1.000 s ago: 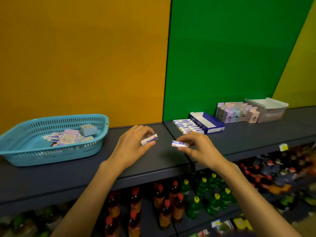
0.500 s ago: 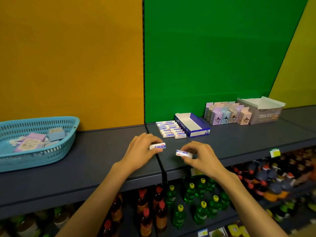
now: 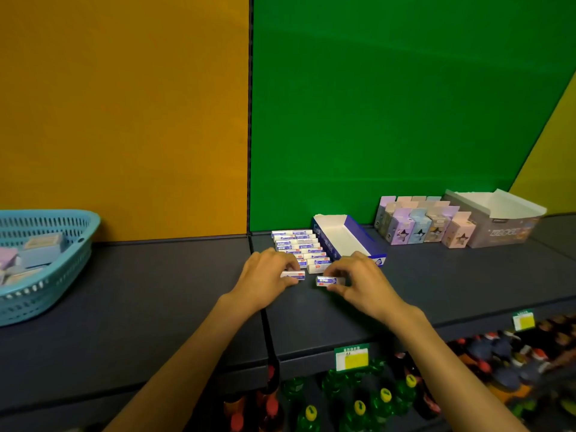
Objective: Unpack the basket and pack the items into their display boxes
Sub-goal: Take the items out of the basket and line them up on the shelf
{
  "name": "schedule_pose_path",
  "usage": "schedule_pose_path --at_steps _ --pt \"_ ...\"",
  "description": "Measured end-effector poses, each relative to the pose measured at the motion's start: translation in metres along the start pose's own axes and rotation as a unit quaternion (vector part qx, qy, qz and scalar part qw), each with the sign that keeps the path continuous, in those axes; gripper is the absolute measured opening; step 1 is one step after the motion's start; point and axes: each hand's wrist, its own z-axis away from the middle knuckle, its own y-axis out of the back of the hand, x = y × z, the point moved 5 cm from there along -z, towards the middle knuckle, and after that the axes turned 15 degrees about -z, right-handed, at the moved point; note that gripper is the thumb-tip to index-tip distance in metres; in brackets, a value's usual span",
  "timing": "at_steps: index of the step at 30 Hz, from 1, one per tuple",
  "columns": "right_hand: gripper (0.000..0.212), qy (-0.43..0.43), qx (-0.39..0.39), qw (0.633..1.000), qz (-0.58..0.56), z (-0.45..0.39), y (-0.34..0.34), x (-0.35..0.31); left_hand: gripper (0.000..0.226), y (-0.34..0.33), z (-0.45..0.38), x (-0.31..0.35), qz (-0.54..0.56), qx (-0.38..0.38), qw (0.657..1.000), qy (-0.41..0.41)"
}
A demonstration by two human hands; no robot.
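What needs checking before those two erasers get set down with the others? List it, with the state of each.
1. Left hand grips an eraser: ok.
2. Right hand pinches a second eraser: ok.
3. Both erasers lie level with the shelf, at the near end of the eraser rows: ok.
4. Bare shelf in front of the rows to take them: ok.
5. Blue display box open and empty: ok.
6. Items remain in the basket, so unpacking is not done: not ok.
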Motion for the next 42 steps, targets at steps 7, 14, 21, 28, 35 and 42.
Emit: schedule_pose_path --at_steps 7,14,21,28,35,42 --pt "0.029 0.063 0.012 0.997 0.044 -0.021 -0.005 0.015 0.024 -0.013 -0.016 0.003 -0.034 -0.009 0.999 0.022" --pt "0.030 0.095 -0.003 0.993 0.068 -0.030 -0.012 0.023 0.032 -0.024 -0.021 0.009 -0.061 -0.031 0.996 0.051" --pt "0.035 0.105 -0.026 0.992 0.070 -0.032 -0.014 0.025 0.043 -0.020 -0.016 0.009 -0.069 -0.033 0.995 0.070" --pt "0.039 0.117 -0.044 0.991 0.055 -0.033 -0.016 0.020 0.036 0.015 0.011 0.001 -0.057 0.017 0.991 0.123" --pt "0.029 0.176 -0.025 0.982 -0.060 -0.040 -0.026 -0.037 0.040 0.074 0.064 -0.020 -0.115 0.050 0.974 0.190" --pt "0.027 0.248 -0.033 0.964 -0.091 -0.047 -0.058 -0.128 0.045 0.125 0.131 -0.054 -0.174 0.051 0.954 0.239"
